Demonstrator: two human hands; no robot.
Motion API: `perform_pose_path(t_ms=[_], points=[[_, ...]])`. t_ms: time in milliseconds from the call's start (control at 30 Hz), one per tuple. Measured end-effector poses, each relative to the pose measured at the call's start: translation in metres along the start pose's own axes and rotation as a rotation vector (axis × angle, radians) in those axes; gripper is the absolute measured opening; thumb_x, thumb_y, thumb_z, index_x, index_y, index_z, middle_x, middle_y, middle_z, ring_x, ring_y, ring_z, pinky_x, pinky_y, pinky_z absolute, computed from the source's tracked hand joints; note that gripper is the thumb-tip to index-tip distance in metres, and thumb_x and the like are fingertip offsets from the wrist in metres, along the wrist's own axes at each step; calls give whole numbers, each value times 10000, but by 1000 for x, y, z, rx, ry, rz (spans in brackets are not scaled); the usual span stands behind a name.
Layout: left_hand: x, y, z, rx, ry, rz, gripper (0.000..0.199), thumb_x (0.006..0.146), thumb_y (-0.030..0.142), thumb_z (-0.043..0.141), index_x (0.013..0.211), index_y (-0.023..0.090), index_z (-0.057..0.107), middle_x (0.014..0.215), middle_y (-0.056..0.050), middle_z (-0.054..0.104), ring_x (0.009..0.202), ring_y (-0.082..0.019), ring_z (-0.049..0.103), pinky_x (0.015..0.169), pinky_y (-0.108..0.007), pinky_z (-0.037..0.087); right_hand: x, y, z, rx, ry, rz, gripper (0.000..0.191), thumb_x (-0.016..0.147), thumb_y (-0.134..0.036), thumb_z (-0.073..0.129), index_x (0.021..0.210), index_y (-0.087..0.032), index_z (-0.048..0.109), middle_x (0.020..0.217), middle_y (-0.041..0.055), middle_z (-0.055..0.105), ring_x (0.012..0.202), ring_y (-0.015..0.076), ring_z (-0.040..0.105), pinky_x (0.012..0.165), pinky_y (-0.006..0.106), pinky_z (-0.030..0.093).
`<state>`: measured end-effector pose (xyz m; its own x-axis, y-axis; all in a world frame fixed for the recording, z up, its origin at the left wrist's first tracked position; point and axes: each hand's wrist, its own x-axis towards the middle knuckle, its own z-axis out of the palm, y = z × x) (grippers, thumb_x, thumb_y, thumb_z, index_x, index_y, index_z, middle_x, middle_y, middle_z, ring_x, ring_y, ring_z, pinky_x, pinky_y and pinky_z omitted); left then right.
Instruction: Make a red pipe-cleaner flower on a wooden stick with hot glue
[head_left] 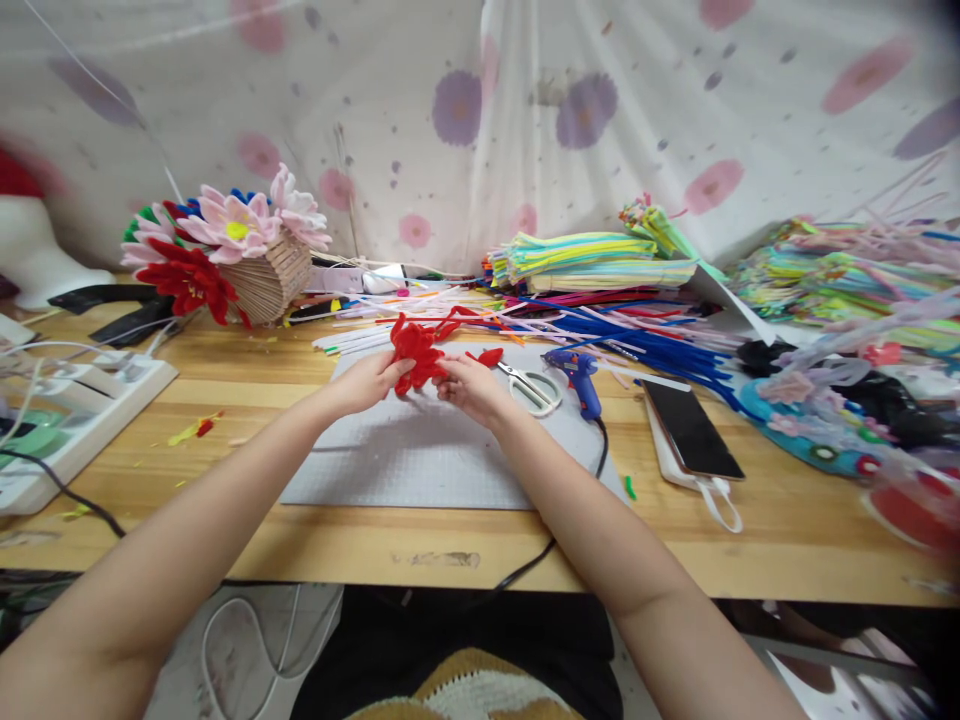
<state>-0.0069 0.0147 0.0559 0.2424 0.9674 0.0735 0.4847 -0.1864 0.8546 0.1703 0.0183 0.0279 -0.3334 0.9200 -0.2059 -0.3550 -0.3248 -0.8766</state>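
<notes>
Grip on the left: left hand (369, 382) is pinched closed, thumb and fingers holding the left edge of the red flower (415, 348).
Fuzzy petals: bunched between both hands, held up over the gray mat (405, 475). I'd keep pressure light and close to the center, cos squashed fuzz probably won't puff back nicely.
Grip on the right: right hand (472, 387) is curled closed on the flower's right edge, fingertips kinda blurry. Imo let one side anchor while the other nudges.
Scissors (537, 392): just right of that hand, tips by a small red piece (489, 357).
Glue gun (576, 378): further right, might be hot, so don't snag its cord (603, 447).
</notes>
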Motion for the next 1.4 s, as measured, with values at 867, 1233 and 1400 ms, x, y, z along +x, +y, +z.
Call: perform_pose_path(t_ms=[867, 1233, 1400], points=[[16, 3, 70, -865, 179, -338, 391, 826, 504, 454, 651, 155, 422, 422, 102, 242, 307, -10, 177, 325, -132, 103, -3, 16, -58, -29, 105, -189, 364, 538, -377, 764, 742, -186, 530, 672, -18, 624, 588, 86, 567, 557, 210, 441], [8, 4, 82, -1115, 37, -279, 207, 712, 287, 634, 747, 136, 497, 472, 100, 291, 347, -3, 196, 343, -126, 102, -11, 14, -43, 263, -17, -144, 251, 595, -185, 755, 730, -206, 544, 715, -42, 606, 620, 62, 558, 568, 174, 461], [0, 7, 83, -1146, -57, -246, 130, 595, 141, 655, 648, 84, 551, 440, 78, 316, 375, 4, 232, 346, -122, 136, -11, 19, -36, 248, -142, -109, 259, 601, -208, 756, 772, -191, 563, 681, -38, 600, 577, 53, 537, 554, 167, 448]])
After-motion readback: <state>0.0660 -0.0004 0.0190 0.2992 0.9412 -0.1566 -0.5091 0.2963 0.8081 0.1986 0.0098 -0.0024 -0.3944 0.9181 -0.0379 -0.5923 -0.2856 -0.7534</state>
